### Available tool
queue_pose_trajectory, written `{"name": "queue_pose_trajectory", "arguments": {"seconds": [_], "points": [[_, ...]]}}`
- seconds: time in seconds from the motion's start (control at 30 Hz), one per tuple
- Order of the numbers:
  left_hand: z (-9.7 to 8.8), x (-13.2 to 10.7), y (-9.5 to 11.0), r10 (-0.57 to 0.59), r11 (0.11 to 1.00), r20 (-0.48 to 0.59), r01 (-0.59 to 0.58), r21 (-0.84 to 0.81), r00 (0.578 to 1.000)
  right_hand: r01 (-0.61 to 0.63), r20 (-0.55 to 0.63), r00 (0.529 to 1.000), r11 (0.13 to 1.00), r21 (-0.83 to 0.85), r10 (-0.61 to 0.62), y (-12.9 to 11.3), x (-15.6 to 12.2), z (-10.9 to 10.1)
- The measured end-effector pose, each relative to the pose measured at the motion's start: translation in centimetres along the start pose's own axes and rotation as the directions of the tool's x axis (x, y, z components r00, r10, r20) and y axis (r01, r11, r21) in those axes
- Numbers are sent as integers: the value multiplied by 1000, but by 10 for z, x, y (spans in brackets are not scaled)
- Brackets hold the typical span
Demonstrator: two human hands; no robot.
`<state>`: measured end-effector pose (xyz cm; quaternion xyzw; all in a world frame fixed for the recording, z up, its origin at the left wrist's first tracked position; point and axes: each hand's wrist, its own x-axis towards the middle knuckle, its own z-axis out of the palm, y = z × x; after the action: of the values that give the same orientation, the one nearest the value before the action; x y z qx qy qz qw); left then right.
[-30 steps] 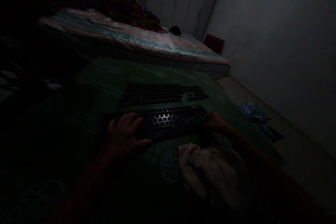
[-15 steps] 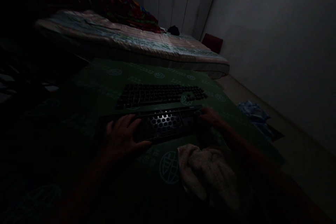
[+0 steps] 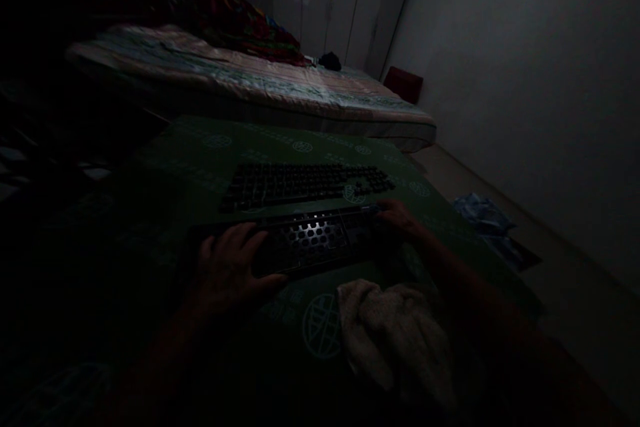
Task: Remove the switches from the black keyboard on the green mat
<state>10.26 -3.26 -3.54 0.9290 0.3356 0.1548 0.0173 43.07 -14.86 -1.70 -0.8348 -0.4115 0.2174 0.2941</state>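
Observation:
A dark keyboard base (image 3: 313, 233) without its keycaps lies across the green table, light glinting off its holed plate. My left hand (image 3: 233, 263) rests over its left end, fingers spread across the plate and thumb stretched along the near edge. At the right end, my right hand (image 3: 397, 217) has its fingers closed near the far corner. A small bluish-dark thing shows at those fingertips, too dim to name. Beyond the base, many loose black keycaps (image 3: 295, 179) are laid out in keyboard order. A crumpled pale cloth (image 3: 395, 333) lies nearer me, between my forearms.
The table has a green printed cover (image 3: 270, 137). Behind it stands a bed (image 3: 280, 87) with a red patterned blanket (image 3: 240, 30) and a small black item (image 3: 330, 61). A pale wall (image 3: 530, 67) rises at the right, with blue cloth (image 3: 483, 212) on the floor.
My right hand has shifted slightly left and up along the far edge of the keyboard base. My left hand stays in place; the view has tilted a little.

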Motion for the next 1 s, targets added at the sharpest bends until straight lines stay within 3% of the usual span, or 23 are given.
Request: {"name": "queue_pose_trajectory", "arguments": {"seconds": [0.2, 0.47, 0.8, 1.0], "points": [[-3, 1, 1, -12, 1000, 1, 12, -22, 1000, -48, -15, 999, 998, -27, 48, -2, 12, 2], [0, 1, 1, -15, 999, 15, 14, 33, 1000, -65, 70, 995, 997, -46, 68, -10, 0, -5], [4, 1, -5, 12, 999, -47, -14, -39, 999, -53, 88, 995, 998, -34, 56, -13, -6, -5], [5, 3, -7, 14, 1000, -39, -14, 20, 999, -98, 117, 988, 995, -22, 100, -13, -19, -4]]}}
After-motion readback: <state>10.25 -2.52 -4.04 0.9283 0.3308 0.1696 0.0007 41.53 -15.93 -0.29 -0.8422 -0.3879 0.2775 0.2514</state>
